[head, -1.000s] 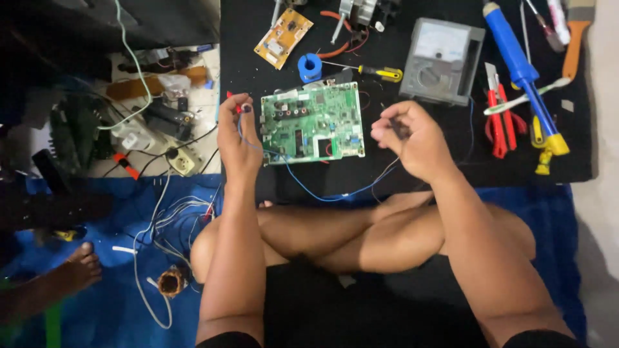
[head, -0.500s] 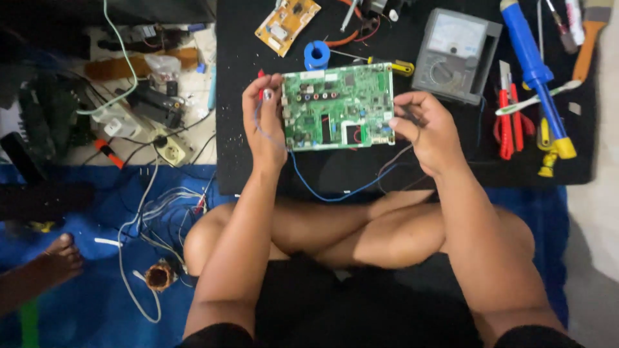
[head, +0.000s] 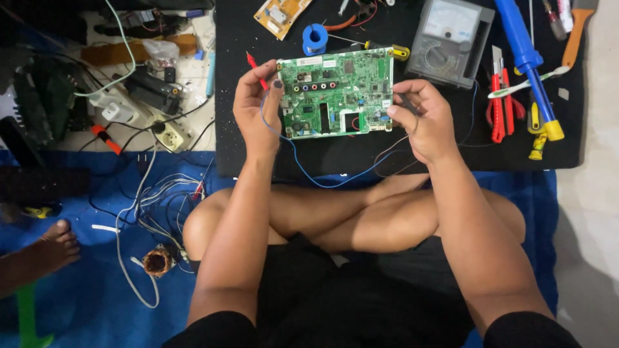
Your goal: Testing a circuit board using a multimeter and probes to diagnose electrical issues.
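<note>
A green circuit board (head: 336, 91) lies on a black mat (head: 387, 151) in front of my crossed legs. My left hand (head: 256, 106) grips the board's left edge and pinches a red test probe (head: 256, 69) whose tip sticks up past the fingers. My right hand (head: 420, 116) is curled at the board's right edge, closed on a dark probe. Thin blue and red leads (head: 322, 175) loop from both hands across the mat. A grey analog multimeter (head: 449, 40) sits just beyond the board.
Red cutters (head: 498, 103), a blue desoldering pump (head: 527, 61), a yellow small board (head: 280, 15) and a blue solder spool (head: 315, 37) lie on the mat. Tangled wires (head: 155, 200), a power strip (head: 169, 134) and a copper coil (head: 157, 262) crowd the left. Another person's foot (head: 55, 248) rests at far left.
The view has shifted so board and hands sit slightly higher and more central. My right hand has closed in on the board's right edge. My left hand keeps its grip.
</note>
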